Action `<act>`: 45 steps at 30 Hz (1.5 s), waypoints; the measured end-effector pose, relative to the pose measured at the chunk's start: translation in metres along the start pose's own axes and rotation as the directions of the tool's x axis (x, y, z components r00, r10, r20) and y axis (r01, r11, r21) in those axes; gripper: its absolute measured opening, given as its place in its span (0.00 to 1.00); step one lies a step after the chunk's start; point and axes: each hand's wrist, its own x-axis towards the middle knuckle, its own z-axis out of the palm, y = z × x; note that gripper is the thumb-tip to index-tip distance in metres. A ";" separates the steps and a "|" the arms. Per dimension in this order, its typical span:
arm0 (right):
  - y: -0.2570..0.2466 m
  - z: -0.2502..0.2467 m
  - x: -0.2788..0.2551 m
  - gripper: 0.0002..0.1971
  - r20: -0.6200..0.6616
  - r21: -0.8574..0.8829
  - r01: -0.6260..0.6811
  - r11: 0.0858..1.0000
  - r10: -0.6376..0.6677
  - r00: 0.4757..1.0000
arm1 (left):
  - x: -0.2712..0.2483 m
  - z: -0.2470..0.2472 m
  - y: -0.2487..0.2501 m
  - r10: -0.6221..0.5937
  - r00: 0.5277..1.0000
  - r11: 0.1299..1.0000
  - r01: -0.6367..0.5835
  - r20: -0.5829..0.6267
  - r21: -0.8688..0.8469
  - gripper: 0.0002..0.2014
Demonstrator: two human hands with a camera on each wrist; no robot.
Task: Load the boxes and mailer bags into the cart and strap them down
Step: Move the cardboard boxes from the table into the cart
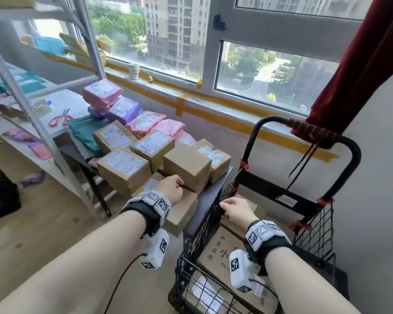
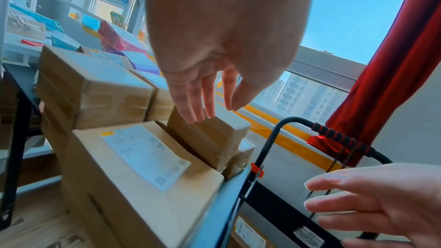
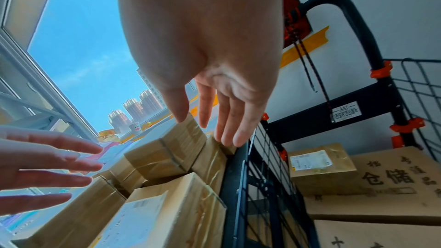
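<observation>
Several brown cardboard boxes and pink mailer bags (image 1: 102, 91) and purple ones (image 1: 125, 109) lie stacked on a dark table (image 1: 204, 193). My left hand (image 1: 175, 186) is open, its straight fingers (image 2: 190, 108) reaching the near top edge of a plain box (image 1: 186, 164); I cannot tell if they touch. Below it lies a flat labelled box (image 2: 143, 167). My right hand (image 1: 234, 209) is open and holds nothing, over the left mesh wall (image 1: 213, 214) of the black cart. In the cart lie a large printed box (image 3: 393, 186) and a small labelled box (image 3: 319, 165). A black-red strap (image 1: 309, 130) is wound on the cart handle.
A grey metal rack (image 1: 32, 121) stands at the left, with red scissors (image 1: 59, 118) on its shelf. A red curtain (image 1: 361, 64) hangs behind the cart by the wall. A paper cup (image 1: 134, 71) stands on the window sill. A black bag (image 1: 0, 196) sits on the floor.
</observation>
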 end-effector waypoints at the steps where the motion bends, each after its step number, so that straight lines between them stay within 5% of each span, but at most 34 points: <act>1: -0.009 0.009 0.005 0.14 -0.007 0.014 0.002 1.000 -0.002 1.000 | 0.008 -0.010 -0.010 -0.011 1.000 1.000 0.011 -0.003 0.002 0.14; 14: -0.076 0.079 0.093 0.36 -0.149 0.354 -0.156 0.922 0.220 0.964 | 0.137 -0.056 -0.054 0.087 0.990 0.995 -0.082 0.112 -0.048 0.26; 24: -0.080 0.082 0.096 0.22 -0.171 0.569 -0.103 0.816 0.240 0.956 | 0.159 -0.040 -0.045 0.066 0.985 0.994 -0.050 0.160 -0.101 0.18; 33: -0.035 0.012 0.053 0.24 -0.269 0.685 -0.040 0.727 0.303 0.914 | 0.140 -0.008 0.027 0.135 0.962 0.943 -0.051 0.236 -0.330 0.20; 42: 0.079 -0.100 0.013 0.25 -0.304 0.660 -0.054 0.749 0.332 0.893 | 0.084 0.100 0.130 0.142 0.915 0.888 0.050 0.377 -0.457 0.16; 45: 0.115 -0.128 0.012 0.29 -0.284 0.638 -0.088 0.765 0.340 0.897 | 0.075 0.141 0.148 0.100 0.900 0.881 0.118 0.424 -0.458 0.22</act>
